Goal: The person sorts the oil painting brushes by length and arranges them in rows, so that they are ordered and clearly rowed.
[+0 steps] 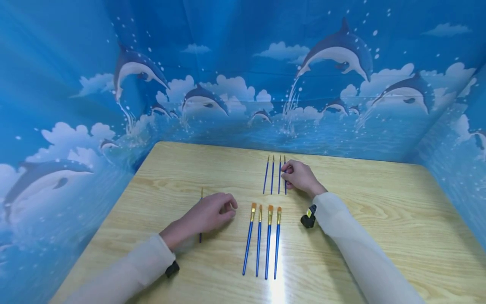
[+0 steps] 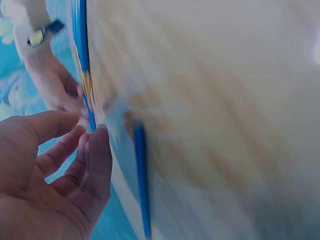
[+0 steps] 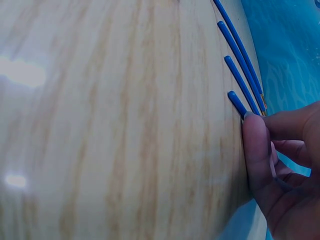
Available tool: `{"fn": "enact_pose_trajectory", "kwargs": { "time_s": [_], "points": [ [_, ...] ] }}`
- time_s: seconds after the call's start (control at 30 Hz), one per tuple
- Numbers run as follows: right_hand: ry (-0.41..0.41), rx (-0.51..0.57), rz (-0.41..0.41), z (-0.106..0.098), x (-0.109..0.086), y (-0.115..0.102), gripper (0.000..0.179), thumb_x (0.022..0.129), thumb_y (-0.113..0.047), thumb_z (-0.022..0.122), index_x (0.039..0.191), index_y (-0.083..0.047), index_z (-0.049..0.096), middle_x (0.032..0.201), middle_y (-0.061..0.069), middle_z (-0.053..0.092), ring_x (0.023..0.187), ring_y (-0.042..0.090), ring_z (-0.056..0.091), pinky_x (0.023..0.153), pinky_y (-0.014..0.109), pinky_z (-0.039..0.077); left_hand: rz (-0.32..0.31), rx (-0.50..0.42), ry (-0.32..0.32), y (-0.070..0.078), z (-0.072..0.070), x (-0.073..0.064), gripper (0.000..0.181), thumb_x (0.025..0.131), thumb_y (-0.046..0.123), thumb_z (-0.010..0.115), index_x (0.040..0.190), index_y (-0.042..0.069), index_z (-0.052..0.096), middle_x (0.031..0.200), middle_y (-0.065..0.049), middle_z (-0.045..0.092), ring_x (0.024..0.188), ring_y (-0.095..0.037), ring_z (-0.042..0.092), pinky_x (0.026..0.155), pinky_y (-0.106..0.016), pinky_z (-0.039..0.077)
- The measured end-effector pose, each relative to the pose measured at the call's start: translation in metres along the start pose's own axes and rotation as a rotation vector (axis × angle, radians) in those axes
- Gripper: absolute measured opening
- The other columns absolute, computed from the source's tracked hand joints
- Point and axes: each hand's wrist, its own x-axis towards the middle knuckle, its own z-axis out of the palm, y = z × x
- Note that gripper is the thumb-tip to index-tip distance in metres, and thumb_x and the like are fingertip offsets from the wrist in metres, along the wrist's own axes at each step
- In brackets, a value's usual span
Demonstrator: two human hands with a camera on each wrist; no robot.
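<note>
Near the table's far edge, my right hand [image 1: 300, 175] pinches a thin blue paintbrush [image 3: 236, 103] between thumb and fingers. That brush is the rightmost of a row of several thin paintbrushes [image 1: 272, 177], bristles pointing away from me. My left hand [image 1: 209, 213] hovers, fingers loosely bent and holding nothing, above a single thin paintbrush [image 1: 200, 238] whose middle it hides in the head view. In the left wrist view, a blue handle [image 2: 142, 175] lies beside the left fingers. Between my arms lies a nearer row of thicker paintbrushes [image 1: 259, 240] with orange bristles and gold ferrules.
The light wood-grain table [image 1: 379, 219] reaches back to a blue curtain [image 1: 235, 63] printed with dolphins and clouds, which also hangs on both sides. A black wrist camera [image 1: 309, 217] sits under the right cuff, another [image 1: 172, 269] under the left.
</note>
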Motion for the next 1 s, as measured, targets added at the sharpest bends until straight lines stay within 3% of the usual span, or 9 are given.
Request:
{"fn": "enact_pose_trajectory", "kwargs": {
  "time_s": [0.3, 0.57, 0.77, 1.0],
  "points": [
    [-0.002, -0.002, 0.007, 0.0, 0.0, -0.002, 0.021, 0.111, -0.01, 0.061, 0.13, -0.001, 0.063, 0.109, 0.013, 0.059, 0.076, 0.016, 0.069, 0.07, 0.031, 0.064, -0.12, -0.039, 0.042, -0.041, -0.039, -0.006, 0.01, 0.108, 0.024, 0.069, 0.112, 0.015, 0.07, 0.091, 0.0, 0.069, 0.071, -0.014, 0.06, 0.066, -0.033, 0.05],
    [0.0, 0.004, 0.004, -0.001, -0.001, -0.001, 0.02, 0.111, -0.009, 0.061, 0.128, 0.0, 0.063, 0.104, 0.011, 0.057, 0.074, 0.016, 0.068, 0.069, 0.031, 0.063, -0.206, 0.098, 0.026, -0.057, -0.045, -0.015, 0.024, 0.104, 0.038, 0.073, 0.093, 0.018, 0.064, 0.08, 0.001, 0.064, 0.068, -0.017, 0.054, 0.063, -0.033, 0.042],
    [0.005, 0.002, 0.001, 0.0, -0.002, -0.001, 0.019, 0.111, -0.009, 0.061, 0.128, 0.0, 0.062, 0.104, 0.011, 0.057, 0.074, 0.016, 0.068, 0.069, 0.031, 0.063, -0.213, 0.143, 0.012, -0.059, -0.044, -0.014, 0.023, 0.104, 0.04, 0.073, 0.094, 0.02, 0.066, 0.085, 0.003, 0.066, 0.073, -0.016, 0.057, 0.066, -0.034, 0.043],
    [0.009, 0.002, 0.006, 0.001, -0.001, -0.001, 0.02, 0.11, -0.009, 0.061, 0.128, -0.001, 0.062, 0.108, 0.013, 0.058, 0.076, 0.016, 0.069, 0.07, 0.03, 0.064, -0.146, 0.146, 0.044, -0.059, -0.046, -0.007, 0.011, 0.104, 0.029, 0.075, 0.099, 0.019, 0.071, 0.088, 0.004, 0.067, 0.077, -0.014, 0.058, 0.067, -0.034, 0.045]
  ]
}}
